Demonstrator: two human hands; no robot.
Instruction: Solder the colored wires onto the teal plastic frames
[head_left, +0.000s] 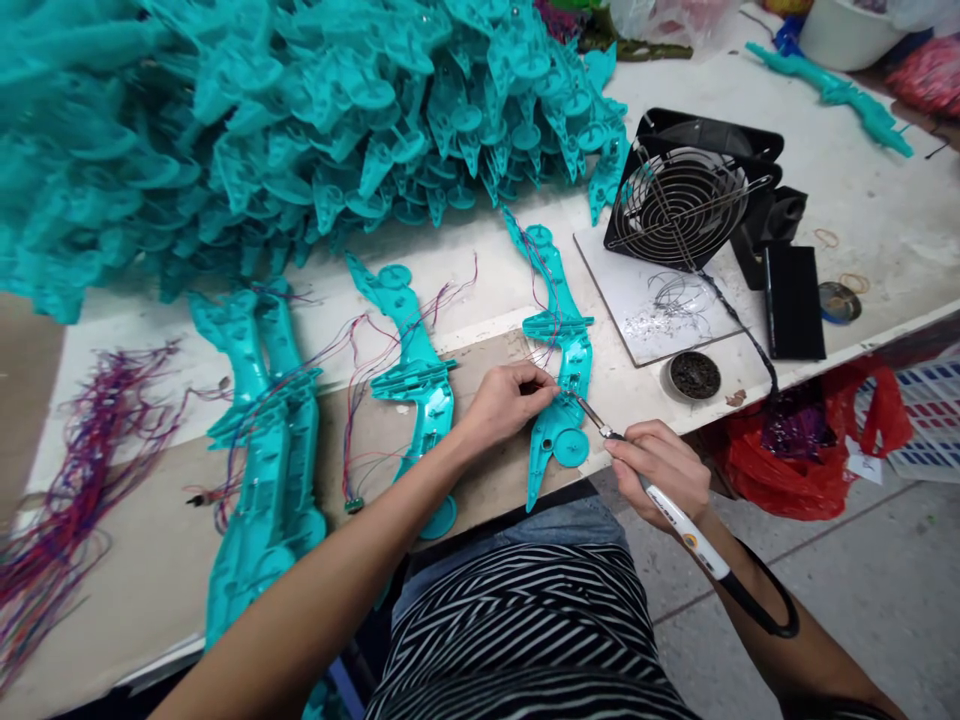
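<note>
My right hand [664, 472] grips a white soldering iron [681, 525] like a pen. Its metal tip reaches into a turquoise plastic shell [576, 365] at the table's front edge. Over that same shell, my left hand [510, 402] is closed in a pinch beside the tip. What its fingertips hold is too small to make out, perhaps hidden by them. Thin red and blue wires [534, 275] run along the upper part of the shell. Another turquoise shell [420, 345] with wires lies to the left of my left hand.
A large heap of turquoise shells [360, 110] fills the back left. More shells [262, 450] and a wire bundle [97, 480] lie at left. On the right are a black fan [686, 195], a white board [637, 325], a round tin [691, 377] and a black box [795, 303].
</note>
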